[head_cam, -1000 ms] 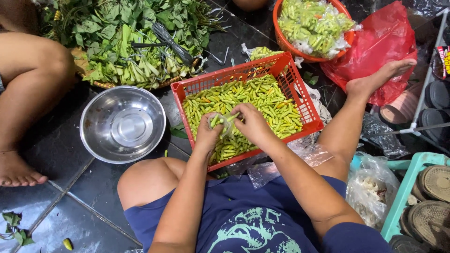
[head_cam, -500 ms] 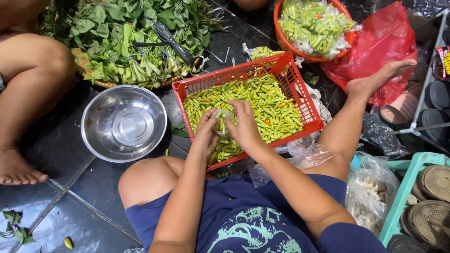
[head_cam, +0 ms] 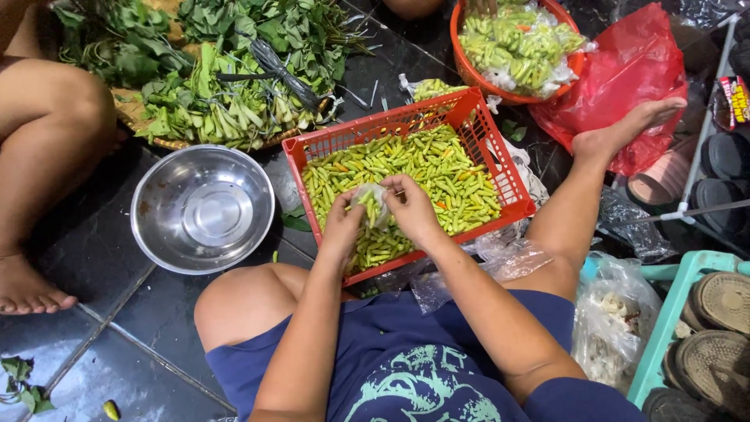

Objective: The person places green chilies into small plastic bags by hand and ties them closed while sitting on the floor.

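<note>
A red plastic basket full of small green chilies sits on the dark tiled floor in front of me. Over its near left part, my left hand and my right hand together hold a small clear plastic bag with green chilies inside. Both hands pinch the bag's top between their fingers. My bare knee and my blue shirt fill the lower frame.
An empty steel bowl stands left of the basket. Behind it lies a woven tray of leafy greens. An orange basin of chilies and a red plastic bag are at the back right. Another person's leg is at left; sandals on a teal rack at right.
Both hands have shifted slightly toward me and to the left over the basket, still working the small bag between them. Nothing else moved.
</note>
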